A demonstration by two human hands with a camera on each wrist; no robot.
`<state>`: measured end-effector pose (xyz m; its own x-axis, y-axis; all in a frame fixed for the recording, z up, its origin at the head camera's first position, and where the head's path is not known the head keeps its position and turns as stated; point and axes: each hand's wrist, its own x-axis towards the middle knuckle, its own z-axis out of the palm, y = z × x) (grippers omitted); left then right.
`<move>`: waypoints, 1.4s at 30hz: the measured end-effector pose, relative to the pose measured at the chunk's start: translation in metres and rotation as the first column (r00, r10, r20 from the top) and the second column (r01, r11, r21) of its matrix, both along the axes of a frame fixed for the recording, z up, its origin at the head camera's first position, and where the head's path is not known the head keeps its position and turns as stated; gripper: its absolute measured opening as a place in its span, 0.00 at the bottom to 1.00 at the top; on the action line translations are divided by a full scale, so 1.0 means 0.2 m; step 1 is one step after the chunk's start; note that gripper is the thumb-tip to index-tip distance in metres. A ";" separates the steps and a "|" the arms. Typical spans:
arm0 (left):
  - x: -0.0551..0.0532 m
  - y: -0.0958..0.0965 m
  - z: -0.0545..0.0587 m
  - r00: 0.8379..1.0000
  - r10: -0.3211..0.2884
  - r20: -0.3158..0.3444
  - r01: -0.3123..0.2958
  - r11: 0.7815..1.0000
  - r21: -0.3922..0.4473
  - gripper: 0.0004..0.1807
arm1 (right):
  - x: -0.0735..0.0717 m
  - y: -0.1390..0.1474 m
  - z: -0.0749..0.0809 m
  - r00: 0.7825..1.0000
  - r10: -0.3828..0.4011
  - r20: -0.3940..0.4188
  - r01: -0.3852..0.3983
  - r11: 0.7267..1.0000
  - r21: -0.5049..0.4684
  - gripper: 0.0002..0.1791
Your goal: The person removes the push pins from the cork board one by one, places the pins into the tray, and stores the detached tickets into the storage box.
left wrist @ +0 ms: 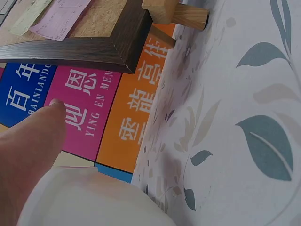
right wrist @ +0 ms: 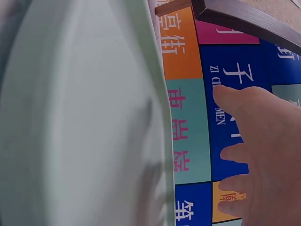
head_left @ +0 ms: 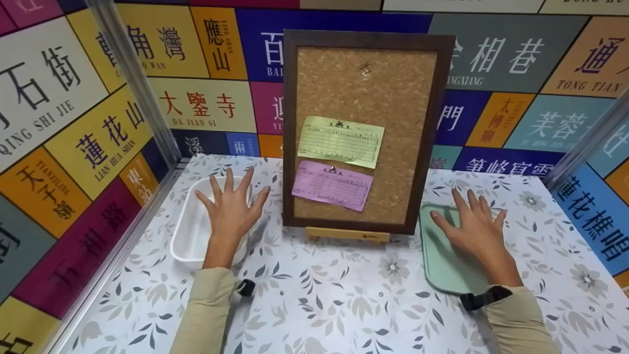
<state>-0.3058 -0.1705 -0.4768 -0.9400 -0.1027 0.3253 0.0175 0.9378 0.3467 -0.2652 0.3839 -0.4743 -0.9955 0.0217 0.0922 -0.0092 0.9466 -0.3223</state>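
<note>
In the head view my left hand (head_left: 233, 209) is spread wide above a white plastic tub (head_left: 183, 236), holding nothing. My right hand (head_left: 475, 226), fingers also spread, hovers over a shallow green tray (head_left: 444, 273). Between them a dark-framed corkboard (head_left: 403, 147) leans upright on a small wooden stand (head_left: 344, 234). Pinned to the cork are a yellow-green slip (head_left: 339, 142) and, just below it, a purple slip (head_left: 331, 186). A small cluster of pins (head_left: 365, 69) sits near the board's top. The left wrist view shows the tub's rim (left wrist: 89, 197) close to the thumb.
A leaf-patterned white cloth (head_left: 314, 300) covers the table. Panels of colourful street-name signs (head_left: 206, 103) stand behind and at both sides. Metal posts (head_left: 132, 73) mark the left corner. Dark straps (head_left: 486, 298) are worn at the wrists.
</note>
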 end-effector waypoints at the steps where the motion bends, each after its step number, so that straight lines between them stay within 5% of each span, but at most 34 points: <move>1: 0.00 0.00 0.00 1.000 0.000 -0.004 0.000 1.000 0.002 0.44 | 0.00 0.00 0.00 1.000 -0.002 -0.006 0.002 1.000 0.000 0.56; 11: 0.00 0.03 0.06 0.999 0.029 -0.027 -0.028 0.999 0.024 0.41 | -0.01 -0.04 0.02 0.984 -0.045 -0.170 0.037 0.998 -0.050 0.48; 16: 0.01 0.05 0.10 0.996 0.016 -0.089 -0.014 0.999 0.029 0.38 | -0.01 -0.07 0.05 0.962 -0.060 -0.266 0.038 0.995 -0.088 0.42; 24: 0.03 0.10 0.16 0.966 -0.052 -0.252 0.076 0.993 0.087 0.34 | 0.01 -0.14 0.09 0.875 -0.111 -0.472 0.016 0.979 -0.202 0.30; 30: 0.08 0.17 0.25 0.940 -0.083 -0.331 0.143 0.976 0.164 0.33 | 0.01 -0.20 0.15 0.815 -0.116 -0.568 -0.046 0.964 -0.261 0.24; 35: 0.11 0.24 0.31 0.914 -0.125 -0.386 0.213 0.957 0.195 0.33 | 0.02 -0.29 0.19 0.785 -0.108 -0.610 -0.103 0.948 -0.301 0.21; 42: 0.12 0.33 0.36 0.902 -0.152 -0.404 0.256 0.942 0.217 0.32 | 0.03 -0.47 0.27 0.725 -0.062 -0.686 -0.206 0.931 -0.303 0.18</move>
